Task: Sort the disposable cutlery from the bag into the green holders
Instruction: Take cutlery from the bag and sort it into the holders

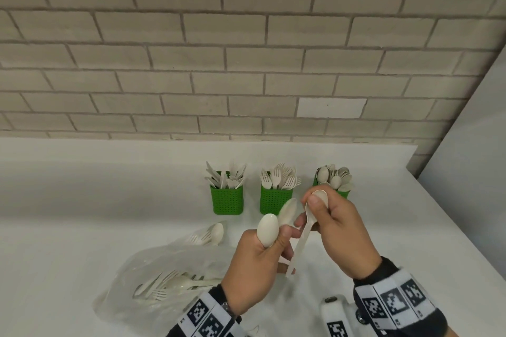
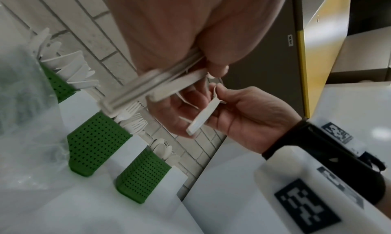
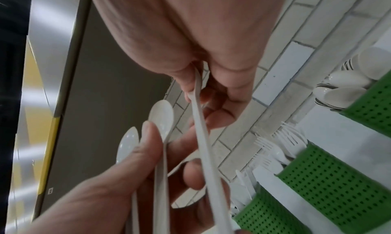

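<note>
Cutlery of pale cream plastic dominates the head view: the left hand [image 1: 253, 262] grips two spoons [image 1: 276, 223] at lower centre, bowls up, while the right hand [image 1: 339, 230] pinches a third spoon [image 1: 306, 230] by its neck. Behind them three green holders [image 1: 226, 200] stand on the white counter [image 1: 82, 200], holding knives, forks and spoons. A clear bag [image 1: 153, 282] with more pieces lies lower left.

Left wrist view: spoon handles [image 2: 148, 88] cross the centre, blurred.

Right wrist view: the pinched spoon's handle [image 3: 203, 137] runs down the middle.
</note>
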Motion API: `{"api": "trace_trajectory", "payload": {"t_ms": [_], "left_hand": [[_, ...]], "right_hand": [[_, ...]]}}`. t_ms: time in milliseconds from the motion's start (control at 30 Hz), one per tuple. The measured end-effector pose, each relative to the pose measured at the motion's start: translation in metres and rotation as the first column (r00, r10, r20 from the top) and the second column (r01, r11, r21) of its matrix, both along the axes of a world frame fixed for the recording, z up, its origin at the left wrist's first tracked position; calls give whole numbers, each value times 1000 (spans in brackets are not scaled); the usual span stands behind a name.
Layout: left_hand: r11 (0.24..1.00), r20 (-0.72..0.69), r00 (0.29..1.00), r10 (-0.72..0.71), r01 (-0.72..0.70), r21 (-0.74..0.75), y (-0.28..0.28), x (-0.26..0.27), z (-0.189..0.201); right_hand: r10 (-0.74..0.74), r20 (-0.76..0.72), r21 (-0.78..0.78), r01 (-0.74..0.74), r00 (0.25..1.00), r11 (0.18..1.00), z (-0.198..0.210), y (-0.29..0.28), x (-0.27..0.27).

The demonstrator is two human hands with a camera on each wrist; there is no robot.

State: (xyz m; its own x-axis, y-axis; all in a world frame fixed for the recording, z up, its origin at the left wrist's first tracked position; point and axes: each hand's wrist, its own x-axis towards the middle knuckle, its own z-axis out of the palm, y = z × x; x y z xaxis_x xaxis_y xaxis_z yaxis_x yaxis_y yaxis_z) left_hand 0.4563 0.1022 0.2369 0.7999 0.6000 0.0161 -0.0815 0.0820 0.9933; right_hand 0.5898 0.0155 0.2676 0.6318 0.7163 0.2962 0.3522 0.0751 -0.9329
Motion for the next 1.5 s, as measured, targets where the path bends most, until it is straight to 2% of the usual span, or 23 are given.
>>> {"api": "trace_trajectory", "payload": {"t_ms": [100,133,233,300,367,433,500,567,600,667,733,867,967,1067,1167,1233,1367,1500], "left_hand": [[1000,-33,999,28,-28,11,2,-1,1],[1000,-37,999,2,-2,0,1,-2,2],[990,-32,992,-124,122,-67,-3,-4,8],[969,-17,978,-209,204,-135,-4,-4,9],[954,-17,965,-262,256,-154,-5,-2,8],[974,-65,976,-206,198,-113,-4,1,4],[997,-118,992,-46,39,-60,-1,5,-2],[994,-151,984,89,-77,81,4,8,-6],[977,-165,979,121,-87,195,7,9,-8],[912,-180,972,152,-68,405,8,12,-10],[860,-180,972,152,-41,508,3,18,-8],[815,-168,985,42,63,575,-15,28,-6],[857,-190,982,-10,106,504,-17,34,-12],[909,-275,961,-28,139,394,-12,33,-18],[929,-236,969,69,24,370,-4,27,-26],[927,-216,966,141,-52,372,2,19,-31],[918,-200,948,246,-162,362,17,0,-36],[926,-240,927,287,-204,318,30,-20,-44]], "right_hand": [[-49,101,46,44,994,998,7,-1,1],[-16,91,43,13,996,999,10,0,-1],[261,-88,-33,-265,961,964,10,0,-8],[343,-116,-41,-350,932,936,6,0,-9],[280,13,-99,-278,960,956,3,0,-8],[152,98,-71,-145,984,987,1,1,-7],[13,3,76,-13,1000,997,2,2,-4],[-38,-74,108,46,997,993,6,0,-1],[-22,-79,57,27,997,998,6,-1,0],[67,-12,-146,-68,998,987,3,-1,-5],[139,105,-289,-104,985,952,-5,1,-14],[32,105,-270,-2,994,963,-20,6,-15],[-42,41,-227,50,998,973,-25,6,-14],[-152,-52,-106,146,987,984,-27,8,6],[-273,-229,88,299,934,950,-16,11,51],[-351,-310,153,410,884,899,-2,15,87],[-458,-312,174,524,832,834,14,31,153],[-507,-317,215,582,801,785,14,54,187]]}}
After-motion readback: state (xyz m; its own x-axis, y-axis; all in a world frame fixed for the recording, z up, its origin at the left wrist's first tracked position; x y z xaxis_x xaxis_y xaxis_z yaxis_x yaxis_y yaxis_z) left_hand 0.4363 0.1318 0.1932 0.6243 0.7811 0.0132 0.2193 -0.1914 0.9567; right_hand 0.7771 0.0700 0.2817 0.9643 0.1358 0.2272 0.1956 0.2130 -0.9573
